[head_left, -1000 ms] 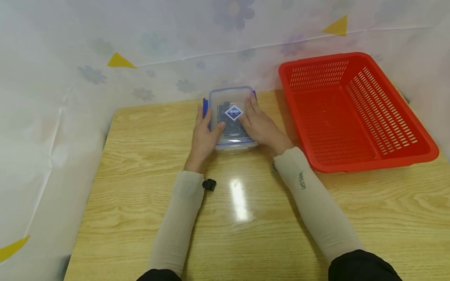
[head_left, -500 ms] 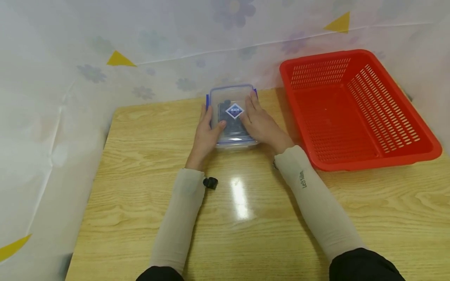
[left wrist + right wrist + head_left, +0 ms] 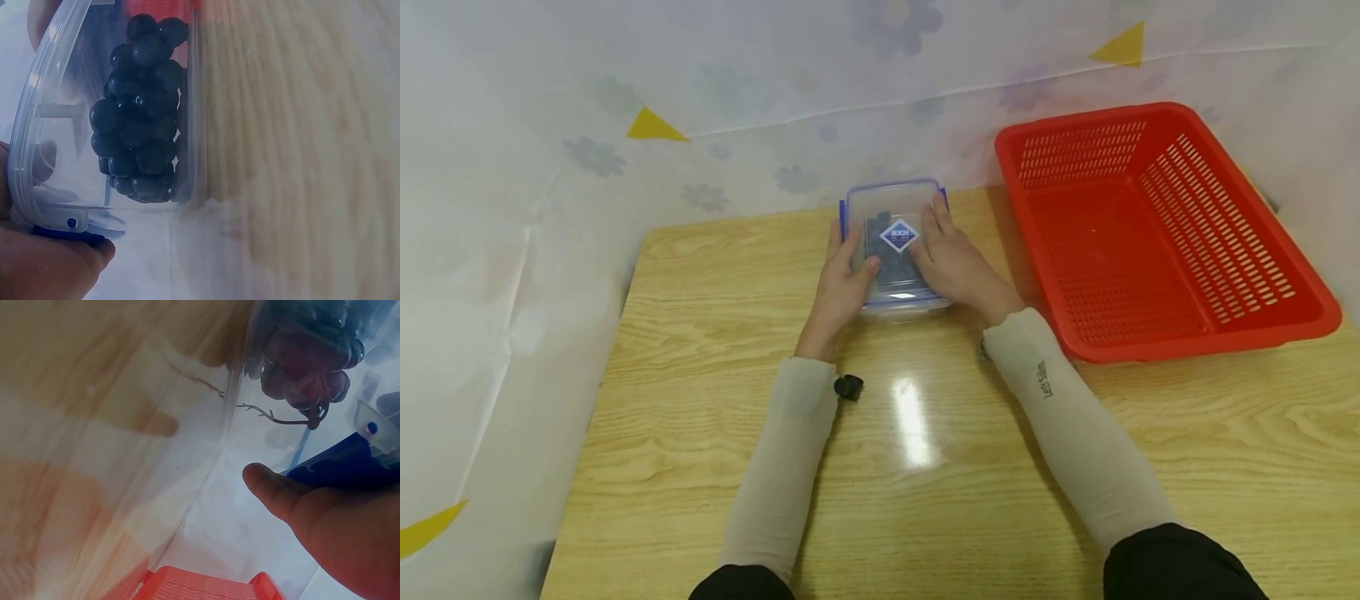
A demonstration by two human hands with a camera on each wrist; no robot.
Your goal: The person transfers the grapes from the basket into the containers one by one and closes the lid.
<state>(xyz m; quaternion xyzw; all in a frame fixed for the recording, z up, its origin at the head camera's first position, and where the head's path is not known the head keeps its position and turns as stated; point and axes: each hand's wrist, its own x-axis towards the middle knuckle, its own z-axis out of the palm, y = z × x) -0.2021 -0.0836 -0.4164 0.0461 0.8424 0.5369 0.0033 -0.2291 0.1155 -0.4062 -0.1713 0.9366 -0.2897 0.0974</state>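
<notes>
A clear plastic food container [image 3: 898, 200] with a blue-edged lid and a diamond label sits near the table's back edge. Inside lies a bunch of dark grapes [image 3: 137, 119], its thin stem visible in the right wrist view. My left hand [image 3: 842, 283] holds the container's left side, thumb on the lid and fingers on the blue side latch [image 3: 65, 235], which lies down against the wall. On the opposite side my right hand [image 3: 955, 262] holds the lid's edge, thumb on top, with a finger along the other blue latch [image 3: 344, 464]. Both undersides are partly hidden.
A red perforated plastic basket [image 3: 1060, 333] stands to the right, close to my right forearm. Behind the wooden table [image 3: 700, 400] hangs a pale flowered sheet [image 3: 737, 75] with yellow corner pieces. A black strap piece [image 3: 848, 387] sticks out at my left wrist.
The left blue latch, sticking outward a second ago, has been pressed down against the container by my left hand. My right hand has stayed nearly in place; the container has barely moved.
</notes>
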